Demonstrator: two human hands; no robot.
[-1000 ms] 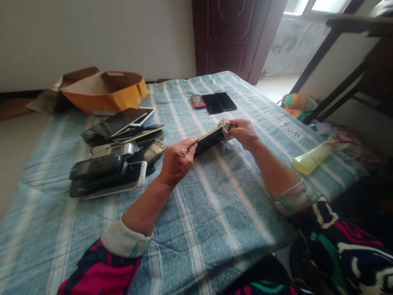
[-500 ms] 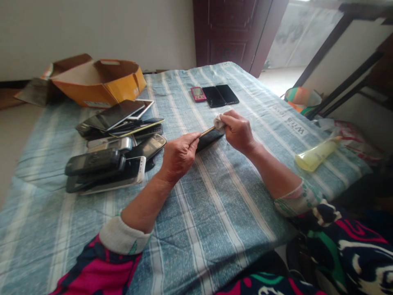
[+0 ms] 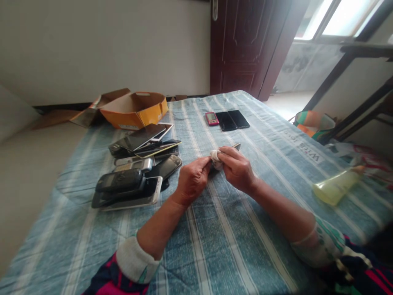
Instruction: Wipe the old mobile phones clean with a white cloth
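Fingers closed, my left hand (image 3: 193, 180) grips the near end of a thin, dark phone (image 3: 236, 146), mostly hidden by the hands. My right hand (image 3: 238, 170) pinches a small white cloth (image 3: 216, 159) against the phone's edge. To the left of my hands lies a loose pile of old phones, with a black flip phone (image 3: 119, 180) on a white-framed phone (image 3: 155, 192). Farther off, a pink keypad phone (image 3: 211, 119) lies beside two black phones (image 3: 227, 121) placed side by side.
Behind the pile stands an open orange cardboard box (image 3: 135, 119). At right, a pale yellow tube (image 3: 334, 188) lies on the striped tablecloth (image 3: 196, 254). Past the table's right edge are a plastic bag (image 3: 362, 153) and a colourful container (image 3: 315, 123).
My right hand and the cloth have slid along the phone toward my left hand, so the far tip now shows beyond my right hand. The camera view has tilted up.
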